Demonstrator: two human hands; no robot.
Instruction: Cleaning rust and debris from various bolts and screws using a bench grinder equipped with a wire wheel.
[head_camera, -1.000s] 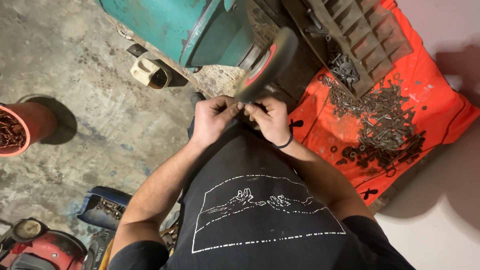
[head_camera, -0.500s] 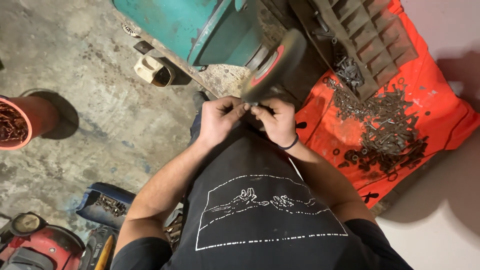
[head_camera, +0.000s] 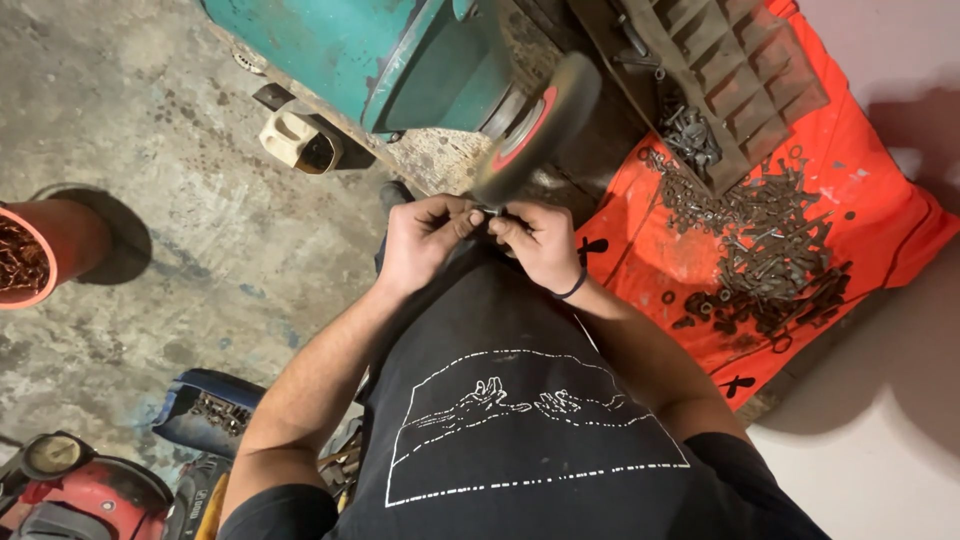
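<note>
Head view: a small metal piece (head_camera: 491, 212) is pinched between the fingertips of both hands, held just under the blurred wheel (head_camera: 536, 128) of a teal bench grinder (head_camera: 400, 55). The left hand (head_camera: 425, 240) and right hand (head_camera: 540, 245) are closed around it, thumbs nearly touching. An orange cloth (head_camera: 860, 230) on the concrete floor (head_camera: 200, 220), beside the right arm, is strewn with rusty bolts and washers (head_camera: 765, 255). An orange bucket (head_camera: 60, 245) is seen at the floor's left edge.

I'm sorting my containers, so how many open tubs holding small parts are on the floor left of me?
2: an orange bucket at the left edge and a blue tub by the left elbow. Others may be hidden outside the view.
</note>
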